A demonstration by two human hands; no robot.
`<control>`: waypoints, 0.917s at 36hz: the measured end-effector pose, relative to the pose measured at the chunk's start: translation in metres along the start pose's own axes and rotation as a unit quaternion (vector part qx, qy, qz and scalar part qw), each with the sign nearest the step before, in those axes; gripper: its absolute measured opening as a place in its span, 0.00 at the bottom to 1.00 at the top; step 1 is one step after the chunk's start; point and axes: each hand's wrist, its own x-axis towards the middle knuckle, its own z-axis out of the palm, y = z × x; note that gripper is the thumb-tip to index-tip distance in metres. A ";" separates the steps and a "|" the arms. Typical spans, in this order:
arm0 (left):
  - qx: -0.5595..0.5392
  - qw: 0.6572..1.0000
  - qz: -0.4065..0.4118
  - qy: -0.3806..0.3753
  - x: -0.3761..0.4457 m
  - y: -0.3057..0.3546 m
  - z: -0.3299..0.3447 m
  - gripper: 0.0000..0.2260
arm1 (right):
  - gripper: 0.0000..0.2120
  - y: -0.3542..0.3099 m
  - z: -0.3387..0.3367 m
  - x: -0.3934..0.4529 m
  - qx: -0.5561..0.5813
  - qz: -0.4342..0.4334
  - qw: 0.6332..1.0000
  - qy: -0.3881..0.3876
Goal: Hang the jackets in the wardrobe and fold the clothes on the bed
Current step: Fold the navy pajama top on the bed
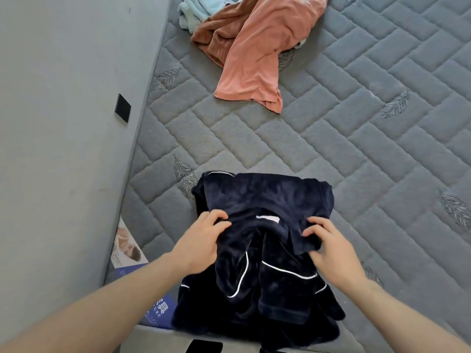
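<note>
A dark navy plush garment with white piping (pixel 265 200) lies partly folded on the near edge of the grey quilted mattress (pixel 356 138). My left hand (pixel 201 240) grips a fold of it on the left side. My right hand (pixel 328 248) pinches the fold on the right. The lower part of the garment hangs over the mattress edge. Far up the bed lie a salmon-pink garment (pixel 257 59), a rust-brown one (pixel 216 29) and a pale blue one (pixel 191 11), all loose in a heap.
A grey wall (pixel 63 123) runs along the left side of the mattress, with a black square plate (pixel 122 108) on it. A printed label (pixel 127 250) shows on the mattress side near my left forearm.
</note>
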 end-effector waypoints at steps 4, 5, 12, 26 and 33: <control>0.001 0.999 -0.048 -0.019 -0.009 0.004 0.021 0.28 | 0.16 0.001 0.023 -0.014 -0.020 0.058 0.998 -0.018; -0.015 0.998 -0.061 -0.001 -0.009 0.005 0.024 0.27 | 0.14 0.000 0.027 -0.016 -0.013 0.068 0.998 -0.002; -0.116 0.979 -0.142 0.089 -0.017 0.015 0.027 0.21 | 0.15 0.000 0.038 -0.034 0.042 0.086 0.995 0.040; -0.283 0.895 -0.283 0.198 -0.057 0.019 0.033 0.18 | 0.27 -0.006 0.029 -0.060 0.216 0.162 0.957 0.107; -0.326 0.780 -0.534 0.029 -0.114 0.001 0.066 0.34 | 0.53 0.008 0.047 -0.102 0.211 0.333 0.919 -0.029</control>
